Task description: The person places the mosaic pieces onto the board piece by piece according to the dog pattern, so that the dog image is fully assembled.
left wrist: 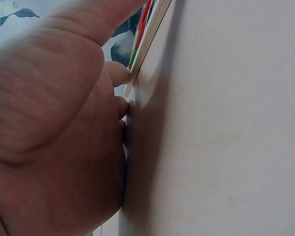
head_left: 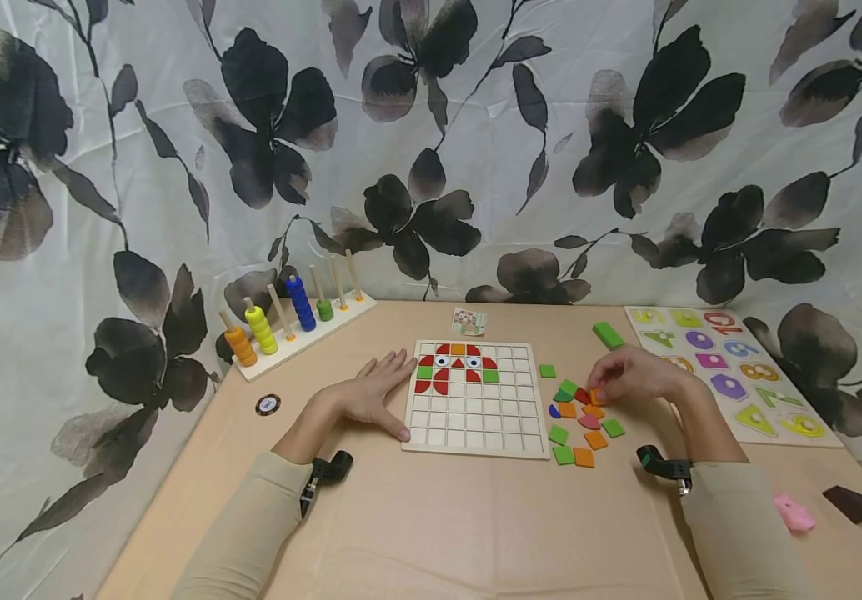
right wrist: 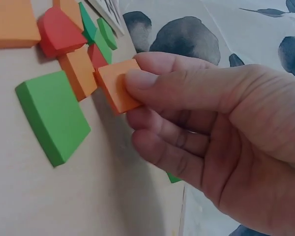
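My right hand (head_left: 643, 375) pinches an orange square tile (right wrist: 113, 88) between thumb and fingers, just above the loose pieces at the board's right. Those pieces include a green tile (head_left: 563, 456), an orange tile (head_left: 584, 458) and a pink-red curved one (head_left: 588, 422). Along the left edge of the white gridded board (head_left: 468, 433) lies my left hand (head_left: 363, 398), fingers spread, thumb near the lower corner. Red, green, orange and eye-patterned tiles (head_left: 458, 363) fill part of the board's upper left. In the left wrist view the fingertips are right at the board's rim (left wrist: 150, 39).
A peg counting rack (head_left: 303, 337) with coloured rings stands at the back left, a round black token (head_left: 268, 405) before it. Behind the board lies a small picture card (head_left: 469, 322). A number-and-shape puzzle (head_left: 746, 383), a green block (head_left: 608, 335), a pink piece (head_left: 794, 512) and a dark piece (head_left: 856, 504) lie rightward.
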Available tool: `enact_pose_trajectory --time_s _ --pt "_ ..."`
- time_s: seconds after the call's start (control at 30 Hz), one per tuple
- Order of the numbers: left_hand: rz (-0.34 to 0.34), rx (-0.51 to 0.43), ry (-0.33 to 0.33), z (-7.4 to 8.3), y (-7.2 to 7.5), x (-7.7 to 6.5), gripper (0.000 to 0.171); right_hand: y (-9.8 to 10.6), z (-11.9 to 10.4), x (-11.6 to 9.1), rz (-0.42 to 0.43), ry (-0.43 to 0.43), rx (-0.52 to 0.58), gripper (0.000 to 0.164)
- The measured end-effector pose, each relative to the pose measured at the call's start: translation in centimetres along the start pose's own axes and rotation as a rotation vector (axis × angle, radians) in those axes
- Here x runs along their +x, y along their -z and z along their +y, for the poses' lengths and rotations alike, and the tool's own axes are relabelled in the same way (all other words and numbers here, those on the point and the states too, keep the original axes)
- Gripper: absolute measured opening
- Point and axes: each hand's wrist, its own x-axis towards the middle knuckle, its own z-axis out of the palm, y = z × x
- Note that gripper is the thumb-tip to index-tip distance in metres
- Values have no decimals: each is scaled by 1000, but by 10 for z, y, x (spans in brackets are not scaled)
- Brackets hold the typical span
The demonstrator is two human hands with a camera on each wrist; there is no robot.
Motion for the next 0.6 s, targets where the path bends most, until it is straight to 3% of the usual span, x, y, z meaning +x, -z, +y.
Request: enact_pose_trajectory --time_s 0.17,0.33,0.47,0.6 --pt "-4 8 6 0 -1 1 130 0 -7 2 70 24 55 20" --pt "-5 1 8 0 -1 0 130 -8 -31 13 183 106 58 23" --pt "-3 -1 9 0 0 -1 131 -18 -60 32 246 208 56 21" --pt "-1 -4 7 0 0 0 130 -38 -90 57 236 249 32 18"
